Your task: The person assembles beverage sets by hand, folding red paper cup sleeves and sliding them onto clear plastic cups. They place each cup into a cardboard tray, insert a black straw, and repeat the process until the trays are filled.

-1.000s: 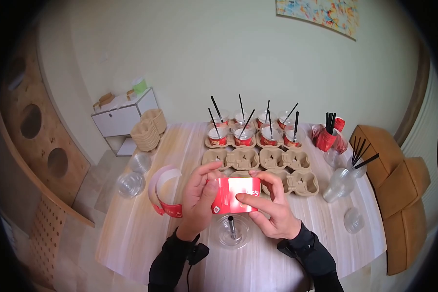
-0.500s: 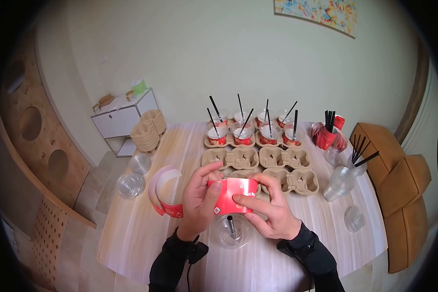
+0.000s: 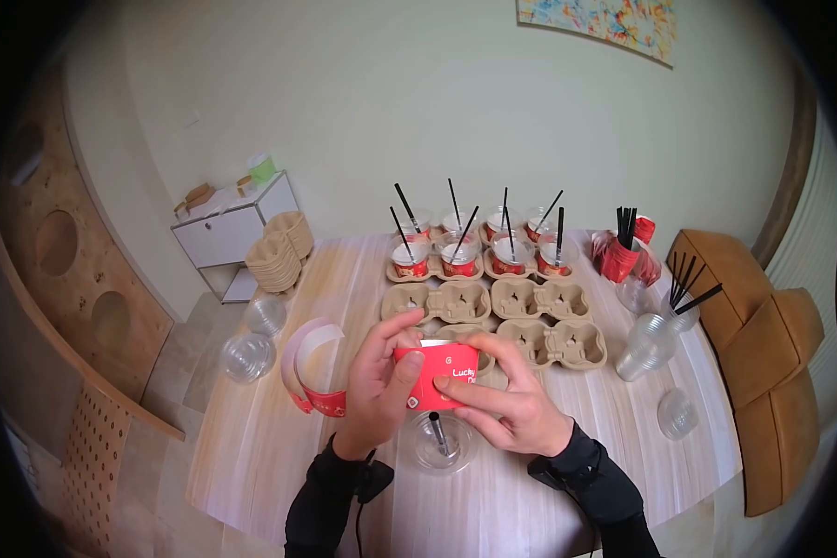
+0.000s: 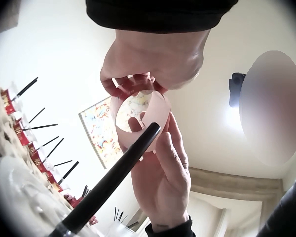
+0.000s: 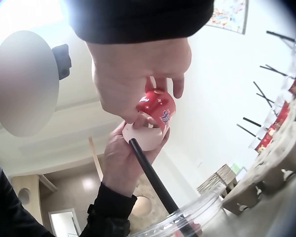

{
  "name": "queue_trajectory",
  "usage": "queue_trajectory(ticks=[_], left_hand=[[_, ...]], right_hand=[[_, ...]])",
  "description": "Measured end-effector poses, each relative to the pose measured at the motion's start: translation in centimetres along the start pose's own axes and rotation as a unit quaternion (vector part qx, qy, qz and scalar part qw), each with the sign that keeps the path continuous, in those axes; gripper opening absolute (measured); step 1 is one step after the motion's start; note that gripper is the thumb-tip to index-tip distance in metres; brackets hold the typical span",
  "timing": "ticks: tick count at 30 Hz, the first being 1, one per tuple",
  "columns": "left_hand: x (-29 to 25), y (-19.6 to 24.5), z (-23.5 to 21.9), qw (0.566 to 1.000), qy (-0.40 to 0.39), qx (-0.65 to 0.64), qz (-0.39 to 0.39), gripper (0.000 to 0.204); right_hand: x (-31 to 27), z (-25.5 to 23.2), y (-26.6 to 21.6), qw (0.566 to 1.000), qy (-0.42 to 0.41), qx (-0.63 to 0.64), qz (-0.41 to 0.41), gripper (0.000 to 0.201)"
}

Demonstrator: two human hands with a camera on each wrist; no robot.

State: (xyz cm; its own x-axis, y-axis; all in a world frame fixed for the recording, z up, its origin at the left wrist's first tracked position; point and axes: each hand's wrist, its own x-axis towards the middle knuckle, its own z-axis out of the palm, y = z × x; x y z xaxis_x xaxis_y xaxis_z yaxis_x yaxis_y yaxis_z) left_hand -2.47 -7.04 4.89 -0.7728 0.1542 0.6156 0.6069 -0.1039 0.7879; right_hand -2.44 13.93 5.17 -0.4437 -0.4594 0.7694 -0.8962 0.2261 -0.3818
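A red printed paper cup sleeve [image 3: 430, 368] is held between both hands above the table, bent into a ring. My left hand [image 3: 378, 391] grips its left side, thumb on the printed front. On the right, my right hand [image 3: 519, 402] pinches it, with a finger across the lettering. The sleeve's pale inside [image 4: 159, 109] shows in the left wrist view, with fingertips reaching into the loop. Beneath the hands stands a clear plastic cup [image 3: 420, 456] with a black straw [image 3: 439, 430] in it.
Cardboard cup carriers [image 3: 541, 299] stand ahead, the far ones holding red-sleeved cups with straws. More curled sleeves [image 3: 293, 363] lie at left beside clear lids [image 3: 247, 357]. Stacked clear cups [image 3: 645, 348] and a red holder of straws [image 3: 616, 262] are at right.
The sleeve has curled into a narrower loop, its front turning so the glare is gone and the lettering shows. My right hand has shifted slightly left, toward my left hand.
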Motion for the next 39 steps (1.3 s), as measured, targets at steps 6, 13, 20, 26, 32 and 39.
queue_trajectory(ticks=[6, 13, 20, 26, 32, 39], left_hand=[[0.1, -0.1, 0.4, 0.998, 0.039, 0.047, -0.016, 0.062], [0.1, 0.9, 0.7, 0.991, 0.063, -0.007, -0.122, 0.09], [1.6, -1.3, -4.1, 0.893, 0.141, -0.393, -0.166, 0.055], [0.8, -4.2, -5.2, 0.841, 0.126, -0.495, -0.179, 0.057], [0.7, -4.4, -3.2, 0.945, 0.21, -0.2, -0.152, 0.054], [0.5, -3.7, -0.6, 0.982, -0.017, -0.057, -0.178, 0.068]], right_hand=[[0.0, 0.5, 0.3, 0.998, 0.045, 0.018, -0.04, 0.071], [-0.5, 1.3, 0.0, 0.992, 0.105, 0.065, -0.027, 0.098], [-1.3, 1.1, -0.5, 0.955, -0.248, -0.014, 0.162, 0.109], [-2.4, 4.1, -0.3, 0.912, -0.376, -0.033, 0.161, 0.107], [-1.0, 0.2, 1.3, 0.967, -0.16, 0.025, 0.199, 0.09], [-0.8, -4.9, 2.9, 0.921, 0.247, 0.256, 0.16, 0.09]])
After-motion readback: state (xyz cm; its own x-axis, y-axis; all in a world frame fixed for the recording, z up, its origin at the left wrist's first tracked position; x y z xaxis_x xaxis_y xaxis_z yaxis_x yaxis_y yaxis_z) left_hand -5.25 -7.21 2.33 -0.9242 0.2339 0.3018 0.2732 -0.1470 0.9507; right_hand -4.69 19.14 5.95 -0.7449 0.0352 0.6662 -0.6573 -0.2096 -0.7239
